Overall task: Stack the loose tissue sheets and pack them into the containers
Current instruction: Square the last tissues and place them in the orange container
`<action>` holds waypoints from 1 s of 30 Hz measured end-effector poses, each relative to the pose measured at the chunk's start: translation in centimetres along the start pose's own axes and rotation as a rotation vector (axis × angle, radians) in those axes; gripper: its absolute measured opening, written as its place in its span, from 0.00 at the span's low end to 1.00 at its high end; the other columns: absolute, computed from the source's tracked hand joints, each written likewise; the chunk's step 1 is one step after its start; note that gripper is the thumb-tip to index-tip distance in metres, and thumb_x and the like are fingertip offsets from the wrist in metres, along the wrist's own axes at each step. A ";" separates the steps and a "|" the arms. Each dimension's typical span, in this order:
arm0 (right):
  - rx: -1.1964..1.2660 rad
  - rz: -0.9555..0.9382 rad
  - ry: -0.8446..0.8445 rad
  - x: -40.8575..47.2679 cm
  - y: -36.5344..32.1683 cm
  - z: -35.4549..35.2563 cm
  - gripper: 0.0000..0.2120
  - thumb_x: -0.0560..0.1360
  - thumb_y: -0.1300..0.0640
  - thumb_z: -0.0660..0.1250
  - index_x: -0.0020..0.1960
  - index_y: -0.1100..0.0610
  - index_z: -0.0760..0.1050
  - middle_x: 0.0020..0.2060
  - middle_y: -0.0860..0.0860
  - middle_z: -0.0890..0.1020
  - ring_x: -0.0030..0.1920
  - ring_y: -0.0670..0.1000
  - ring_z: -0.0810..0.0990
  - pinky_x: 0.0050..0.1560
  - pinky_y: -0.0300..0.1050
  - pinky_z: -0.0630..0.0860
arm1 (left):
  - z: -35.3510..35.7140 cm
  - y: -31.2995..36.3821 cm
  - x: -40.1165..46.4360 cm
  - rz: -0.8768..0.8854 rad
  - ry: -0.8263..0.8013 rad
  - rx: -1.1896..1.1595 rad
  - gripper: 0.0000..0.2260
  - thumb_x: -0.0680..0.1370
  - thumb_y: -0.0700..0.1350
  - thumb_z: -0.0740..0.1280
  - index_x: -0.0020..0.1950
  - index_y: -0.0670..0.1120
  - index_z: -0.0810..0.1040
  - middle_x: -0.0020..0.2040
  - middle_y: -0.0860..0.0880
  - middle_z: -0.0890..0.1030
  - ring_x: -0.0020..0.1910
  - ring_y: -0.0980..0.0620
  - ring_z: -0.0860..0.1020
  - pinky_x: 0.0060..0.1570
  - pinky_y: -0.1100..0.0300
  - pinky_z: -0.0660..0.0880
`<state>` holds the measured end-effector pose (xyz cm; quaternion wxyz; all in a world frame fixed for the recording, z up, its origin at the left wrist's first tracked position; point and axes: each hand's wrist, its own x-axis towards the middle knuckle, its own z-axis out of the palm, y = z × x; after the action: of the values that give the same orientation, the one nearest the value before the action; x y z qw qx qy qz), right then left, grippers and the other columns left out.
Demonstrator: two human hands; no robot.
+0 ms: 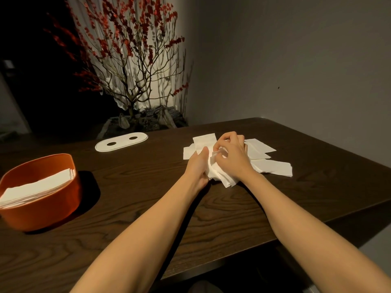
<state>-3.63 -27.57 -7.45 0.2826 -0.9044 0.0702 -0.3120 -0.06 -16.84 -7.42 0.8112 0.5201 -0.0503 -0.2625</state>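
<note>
Room: a dim corner with grey walls; a tree with red blossoms [129,53] stands in a pot at about 11 o'clock, behind the dark wooden bench [127,187].

Loose tissue sheets [268,166]: they lie in a messy white pile on the bench at about 1 o'clock. Some poke out to the right, and some poke out to the back.

Left hand [198,166]: its grip is closed on a small bunch of sheets [222,178]. The bunch is fanned out and not yet neat.

Right hand [230,153]: it sits on top of the pile, just beside the left hand. Its fingers [222,142] are curled in a narrow pinch on the top of the same bunch. I cannot tell if it holds one sheet or a few.

Orange container [42,208]: it sits at about 9 o'clock, well apart from the pile. A flat stack of tissues [38,187] is already inside, so it looks partly full.

White lid [121,142]: an oval with two holes, flat on the bench at about 11 o'clock, between the tree and the hands.

Step now: I think this is the gathering step. The hands are picking up sheets and making them into a stack.

Next move: it likely needs the edges tapped even and more sheets added. The paper is soft and slips, so a gentle, steady hold helps. After that, the stack should go to the container.
</note>
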 end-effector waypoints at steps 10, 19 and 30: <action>0.291 0.164 -0.201 0.8 0.6 -1.0 0.11 0.79 0.52 0.62 0.59 0.53 0.76 0.66 0.51 0.68 0.68 0.52 0.64 0.69 0.53 0.66 | -0.2 0.3 -0.2 -0.115 -0.054 -0.104 0.23 0.83 0.57 0.53 0.70 0.45 0.70 0.60 0.41 0.80 0.56 0.42 0.80 0.49 0.45 0.79; 0.489 0.227 -0.133 0.6 0.6 -0.9 0.11 0.82 0.57 0.56 0.62 0.49 0.71 0.62 0.47 0.69 0.62 0.47 0.67 0.61 0.44 0.67 | 0.4 0.2 -1.2 -0.137 -0.070 0.019 0.18 0.81 0.41 0.61 0.72 0.47 0.66 0.58 0.41 0.80 0.56 0.41 0.80 0.55 0.40 0.77; 0.610 0.409 -0.356 0.7 1.7 -2.3 0.09 0.79 0.54 0.63 0.51 0.58 0.80 0.49 0.54 0.83 0.51 0.54 0.80 0.56 0.50 0.76 | -0.5 1.3 -1.7 -0.099 0.061 -0.229 0.19 0.82 0.40 0.61 0.73 0.44 0.65 0.65 0.40 0.76 0.60 0.38 0.77 0.48 0.37 0.75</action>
<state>-4.38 -30.30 -6.54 0.6017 -0.7864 0.1028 -0.0943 -0.85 -15.21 -6.14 0.8525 0.4338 0.0304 -0.2901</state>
